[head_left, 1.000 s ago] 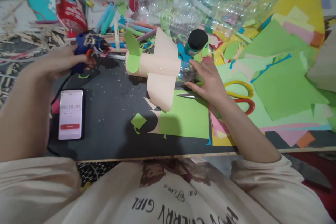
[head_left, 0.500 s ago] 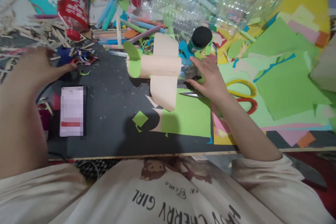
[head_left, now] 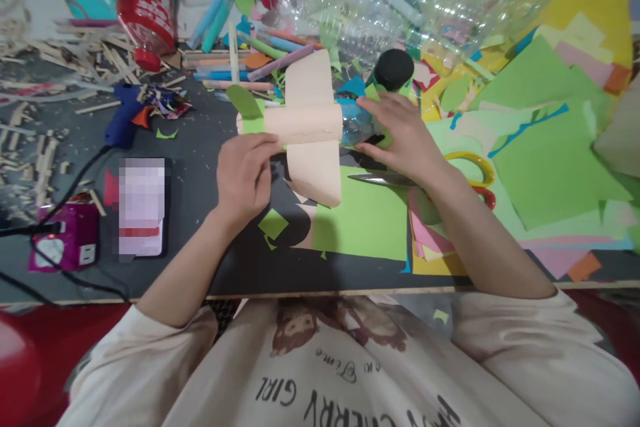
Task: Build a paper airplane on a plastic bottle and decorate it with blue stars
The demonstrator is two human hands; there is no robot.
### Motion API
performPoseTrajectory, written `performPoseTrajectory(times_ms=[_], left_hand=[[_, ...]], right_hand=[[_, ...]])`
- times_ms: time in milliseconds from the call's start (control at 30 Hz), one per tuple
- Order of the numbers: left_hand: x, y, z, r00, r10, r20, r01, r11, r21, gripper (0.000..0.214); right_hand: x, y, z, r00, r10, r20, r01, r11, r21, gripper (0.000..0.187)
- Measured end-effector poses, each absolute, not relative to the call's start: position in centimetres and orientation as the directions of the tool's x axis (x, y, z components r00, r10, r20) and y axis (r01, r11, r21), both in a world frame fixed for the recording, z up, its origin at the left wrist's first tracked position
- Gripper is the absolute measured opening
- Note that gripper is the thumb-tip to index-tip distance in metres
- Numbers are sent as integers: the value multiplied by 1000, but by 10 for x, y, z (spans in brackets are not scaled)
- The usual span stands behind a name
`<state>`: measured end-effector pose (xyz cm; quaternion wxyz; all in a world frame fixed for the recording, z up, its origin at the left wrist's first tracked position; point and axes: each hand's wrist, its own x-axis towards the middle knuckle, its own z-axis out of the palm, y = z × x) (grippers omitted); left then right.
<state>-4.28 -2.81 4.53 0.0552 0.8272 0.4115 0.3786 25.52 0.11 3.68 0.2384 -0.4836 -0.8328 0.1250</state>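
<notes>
Head view: paper plane (head_left: 303, 124) on the dark table (head_left: 193, 177), right hand (head_left: 403, 130) holding its clear bottle end (head_left: 353, 123), left hand (head_left: 245, 170) at the tail, grip hard to tell! Steadying, it seems; next calls for even support. Glue gun (head_left: 123, 115) lies left.
</notes>
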Motion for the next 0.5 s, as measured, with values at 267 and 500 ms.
performPoseTrajectory(times_ms=[267,500], left_hand=[[-48,-19,37,410,688,599,724,-645,245,22],[-45,-21,33,385,791,475,713,-582,392,24]], right_hand=[[259,-10,78,-195,896,398,672,418,-612,31],[225,-11,112,-76,973,220,306,232,-923,10]])
